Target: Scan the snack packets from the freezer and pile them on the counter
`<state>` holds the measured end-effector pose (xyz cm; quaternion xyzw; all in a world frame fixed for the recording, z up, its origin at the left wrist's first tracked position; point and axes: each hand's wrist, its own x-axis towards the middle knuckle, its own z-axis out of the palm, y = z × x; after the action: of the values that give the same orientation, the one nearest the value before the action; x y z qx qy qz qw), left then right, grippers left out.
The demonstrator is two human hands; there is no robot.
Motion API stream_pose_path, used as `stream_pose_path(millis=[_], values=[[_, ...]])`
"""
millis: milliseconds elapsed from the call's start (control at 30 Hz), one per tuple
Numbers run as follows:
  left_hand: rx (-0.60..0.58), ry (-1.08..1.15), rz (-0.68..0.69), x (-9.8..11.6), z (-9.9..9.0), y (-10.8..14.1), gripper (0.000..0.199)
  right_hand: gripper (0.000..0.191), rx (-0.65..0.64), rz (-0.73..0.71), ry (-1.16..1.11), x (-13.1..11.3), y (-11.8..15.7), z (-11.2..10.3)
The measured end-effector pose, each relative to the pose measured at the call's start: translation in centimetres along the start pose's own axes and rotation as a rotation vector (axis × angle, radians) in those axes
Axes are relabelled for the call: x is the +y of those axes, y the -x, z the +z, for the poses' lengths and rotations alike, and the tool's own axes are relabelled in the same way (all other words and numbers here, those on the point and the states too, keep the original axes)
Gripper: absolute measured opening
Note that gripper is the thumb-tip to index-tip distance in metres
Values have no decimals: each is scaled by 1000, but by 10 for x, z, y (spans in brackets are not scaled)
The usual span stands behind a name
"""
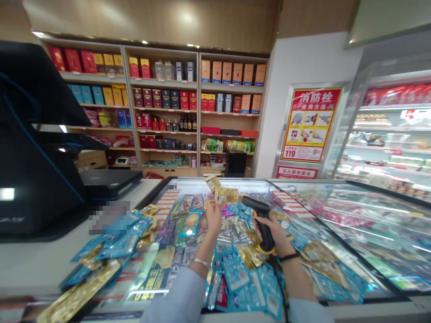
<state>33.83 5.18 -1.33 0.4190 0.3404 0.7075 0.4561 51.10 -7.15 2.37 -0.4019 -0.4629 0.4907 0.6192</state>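
Note:
My left hand (213,214) is closed on gold snack packets (226,194), lifted over the glass top of a display freezer (188,258). In my right hand (274,231) is a black and yellow barcode scanner (263,220), its head pointing left toward those packets. Its cable runs down past my right wrist. Under and between my forearms lie several blue packets (237,273) and gold packets (254,255). More blue and gold packets (321,255) lie to the right of my right hand. A pile of blue packets (123,240) with gold ones rests at the left edge.
A black checkout terminal (37,161) stands on the white counter (37,264) at left. Across the back are shelves (164,83) of boxed goods and bottles. A red and yellow poster (311,123) hangs on the wall, with a lit refrigerated case (393,130) at right.

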Motion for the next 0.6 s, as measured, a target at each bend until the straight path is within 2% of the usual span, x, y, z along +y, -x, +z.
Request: stream_pose_path(millis=[100,200,300,433,533,600], values=[[-7,103,-7,22,-5,1,30,32,10,-11,-33,-10,9,4],[76,140,34,47,-29,-2,31,32,-7,-8,-11,-19,16,16],[171,133,88,76,-73,-9,31,30,-66,-2,15,-22,17,41],[271,77,120,113,-145,-15,30,29,-191,7,8,-11,13,91],[315,13,120,131,-191,-15,28,28,-253,32,-31,3,8,128],[317,-23,113,138,-215,-14,28,28,-273,45,-63,13,5,147]])
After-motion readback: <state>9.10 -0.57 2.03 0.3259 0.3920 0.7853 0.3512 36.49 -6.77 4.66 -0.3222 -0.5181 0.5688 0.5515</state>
